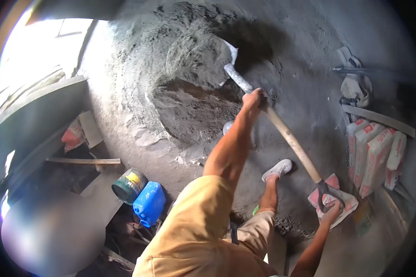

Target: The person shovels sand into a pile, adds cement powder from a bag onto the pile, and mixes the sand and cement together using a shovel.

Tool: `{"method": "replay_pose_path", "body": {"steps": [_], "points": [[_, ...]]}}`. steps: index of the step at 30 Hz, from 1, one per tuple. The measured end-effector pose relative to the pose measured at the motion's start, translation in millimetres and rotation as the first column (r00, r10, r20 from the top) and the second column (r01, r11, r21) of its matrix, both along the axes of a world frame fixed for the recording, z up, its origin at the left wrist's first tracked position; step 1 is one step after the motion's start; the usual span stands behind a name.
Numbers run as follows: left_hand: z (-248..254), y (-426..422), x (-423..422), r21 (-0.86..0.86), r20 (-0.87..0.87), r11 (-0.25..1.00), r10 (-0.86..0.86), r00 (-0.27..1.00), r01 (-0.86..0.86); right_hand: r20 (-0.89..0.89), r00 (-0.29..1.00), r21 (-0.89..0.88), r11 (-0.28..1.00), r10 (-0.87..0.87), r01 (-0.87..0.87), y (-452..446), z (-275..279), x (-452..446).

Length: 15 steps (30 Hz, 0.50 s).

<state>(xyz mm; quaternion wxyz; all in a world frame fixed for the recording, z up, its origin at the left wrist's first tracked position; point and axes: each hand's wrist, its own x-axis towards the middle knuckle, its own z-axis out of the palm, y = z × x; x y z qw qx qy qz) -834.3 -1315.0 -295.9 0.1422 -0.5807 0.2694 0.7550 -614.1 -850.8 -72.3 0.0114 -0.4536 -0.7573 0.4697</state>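
A shovel with a wooden shaft (291, 138) slants across the middle, its blade end at the upper left against a heap of wet grey mortar (194, 55). My left hand (253, 100) is wrapped round the shaft near the metal socket. Down at the lower right, my right hand (333, 211) grips the dark D-shaped handle (324, 194). Behind that handle is a piece of red and white bag (349, 205). Mortar partly hides the blade.
Several red and white bags (374, 152) stand at the right wall. A blue jerrycan (149, 203) and a dark green bucket (129, 185) are at the lower left, near a wooden strip (83, 160). My shoe (277, 170) is on the floor beside the shaft.
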Motion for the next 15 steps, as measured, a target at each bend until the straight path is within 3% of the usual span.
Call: {"method": "replay_pose_path", "body": {"steps": [2,3,4,5,6,7,8,9,10,11,12,14,15], "points": [[54.2,-45.3,5.5,-0.104,0.007,0.993,-0.062,0.998,0.062,0.005,0.999,0.046,0.998,0.049,-0.049,-45.3,27.2,-2.2],[33.7,-71.5,18.0,-0.046,-0.057,0.999,-0.021,0.998,0.019,-0.02,0.994,0.078,0.992,0.106,-0.104,-57.9,33.1,5.2],[55.8,-90.4,21.1,0.016,-0.186,0.987,0.157,0.97,-0.157,-0.027,0.949,0.164,0.938,0.313,-0.305,-63.1,37.9,19.8],[61.7,-118.6,28.4,0.056,-0.259,0.987,0.159,0.953,-0.149,-0.117,0.963,0.192,0.957,0.242,-0.217,-74.2,29.4,40.1],[109.2,-136.3,27.3,0.026,-0.291,0.987,0.159,0.943,-0.159,-0.196,0.95,0.239,0.952,0.241,-0.192,-109.8,40.2,50.1],[89.4,-167.9,40.3,0.014,-0.292,0.977,0.21,0.933,-0.215,-0.381,0.828,0.18,0.911,0.411,-0.37,-144.3,49.0,58.3],[93.0,-192.2,54.4,-0.06,-0.288,0.974,0.193,0.938,-0.219,-0.518,0.445,0.294,0.641,0.73,-0.709,-180.3,86.4,29.1],[115.7,-197.3,65.8,-0.193,-0.179,0.951,0.206,0.962,-0.24,-0.453,0.287,0.343,0.463,0.844,-0.818,-196.5,90.9,26.9],[139.5,-202.8,76.2,-0.307,-0.053,0.941,0.131,0.99,-0.141,-0.374,0.109,0.377,0.258,0.921,-0.89,-203.0,97.5,30.3],[138.8,-211.2,91.8,-0.293,-0.056,0.933,0.202,0.978,-0.209,-0.364,0.046,0.386,0.196,0.93,-0.901,-210.5,112.2,30.1],[150.0,-210.3,102.6,-0.27,-0.176,0.932,0.198,0.964,-0.241,-0.354,-0.02,0.398,0.131,0.935,-0.908,-209.1,123.1,29.0],[179.8,-182.3,128.7,-0.27,-0.297,0.936,0.144,0.944,-0.228,-0.326,0.025,0.35,0.145,0.945,-0.926,-169.9,118.8,49.5],[198.3,-161.6,135.2,-0.17,-0.308,0.955,0.181,0.934,-0.241,-0.284,0.124,0.303,0.212,0.951,-0.929,-143.6,116.9,57.0]]}}
